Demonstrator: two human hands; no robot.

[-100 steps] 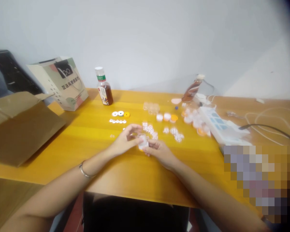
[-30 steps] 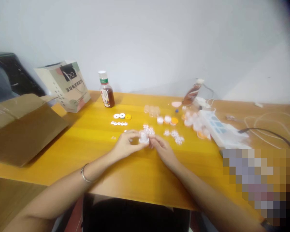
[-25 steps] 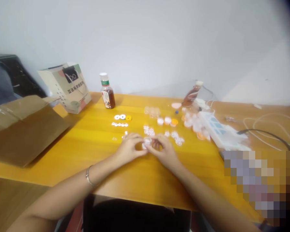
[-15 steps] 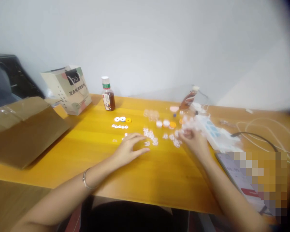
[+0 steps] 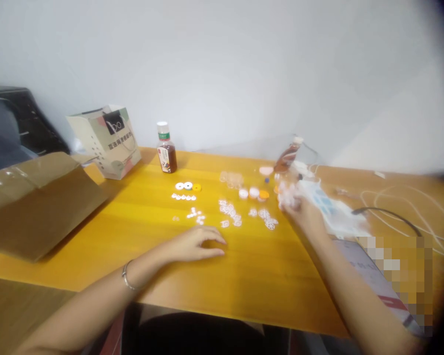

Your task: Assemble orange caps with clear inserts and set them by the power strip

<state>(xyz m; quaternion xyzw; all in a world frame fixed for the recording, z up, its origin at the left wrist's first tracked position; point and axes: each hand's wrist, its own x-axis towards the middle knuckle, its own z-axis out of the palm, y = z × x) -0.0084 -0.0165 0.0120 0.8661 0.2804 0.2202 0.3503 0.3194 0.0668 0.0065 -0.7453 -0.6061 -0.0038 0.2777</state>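
Left hand (image 5: pixel 196 245) lay flat on the table (image 5: pixel 214 276), palm down, fingers loosely spread, holding nothing; it was near the front edge, just short of a scatter of small white rings (image 5: pixel 230 211). A bracelet (image 5: pixel 126 276) sat on that wrist.

Right hand (image 5: pixel 301 211) reached out toward the right part of the table, fingers at a cluster of small clear cups (image 5: pixel 286 193). The view was blurred there: could not tell whether the fingers were closed on a cup or only touching the pile.

Three small round tubs (image 5: pixel 253 193) stood in a row just left of the cluster, two whitish, one orange; contents not readable. More clear cups (image 5: pixel 232 178) sat behind them toward the back edge. Three discs (image 5: pixel 187 186), two white and one yellow, lay mid-table.

A bottle (image 5: pixel 166 153) of brown liquid stood upright near the back edge, cap on. A second bottle (image 5: pixel 285 157), tilted, held brown liquid too. A paper bag (image 5: pixel 106 140) stood at the back left corner; a cardboard box (image 5: pixel 33 202), flap open, lay at the left edge. A white tray (image 5: pixel 333 209) lay beside the right hand.
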